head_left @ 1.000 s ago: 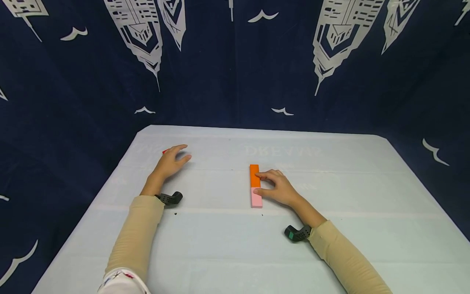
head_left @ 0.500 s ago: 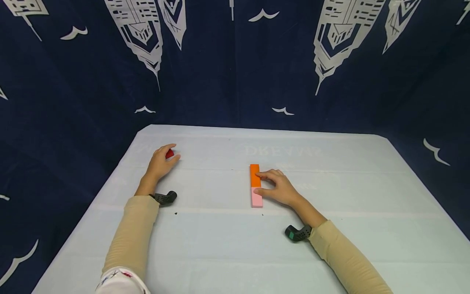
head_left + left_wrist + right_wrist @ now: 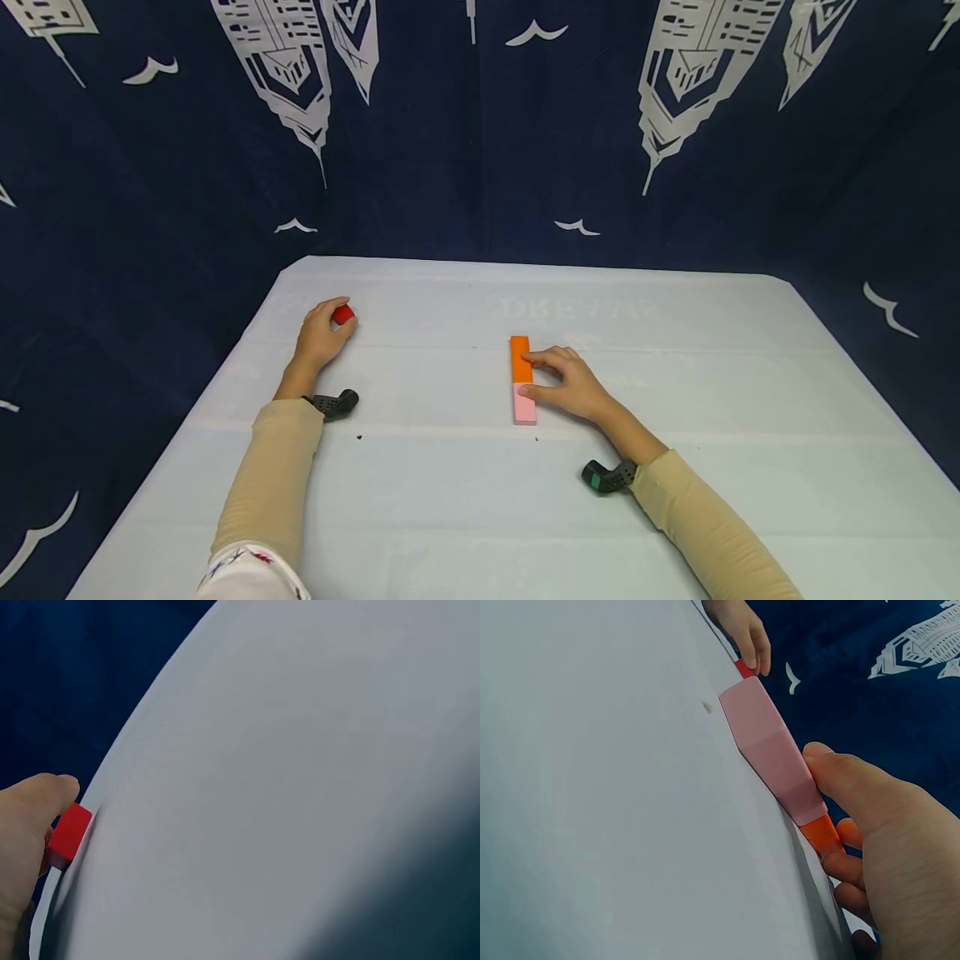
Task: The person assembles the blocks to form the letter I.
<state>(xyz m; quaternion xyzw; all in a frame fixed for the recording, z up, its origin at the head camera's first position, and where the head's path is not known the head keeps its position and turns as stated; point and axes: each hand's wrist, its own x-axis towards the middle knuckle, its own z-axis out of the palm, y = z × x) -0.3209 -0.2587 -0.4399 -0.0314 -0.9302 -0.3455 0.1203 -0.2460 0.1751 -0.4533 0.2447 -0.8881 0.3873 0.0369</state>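
In the head view, a red block (image 3: 343, 315) sits at the far left of the table, between the thumb and fingers of my left hand (image 3: 318, 338). The left wrist view shows the thumb close along the red block (image 3: 70, 833). Near the middle, an orange block (image 3: 519, 353) and a pink block (image 3: 524, 409) lie end to end in a line. My right hand (image 3: 573, 388) holds them from the right side, thumb at the pink block (image 3: 769, 742) and curled fingers at the orange block (image 3: 822, 833).
The white table (image 3: 450, 500) has chamfered far corners. Behind it hangs a dark blue cloth (image 3: 480, 167) with white printed shapes. Each wrist wears a black camera mount, one on the left (image 3: 337, 405) and one on the right (image 3: 608, 477).
My left hand has moved left and closed in around the red block, which now shows between thumb and fingers. The right hand and its two blocks stay where they were.
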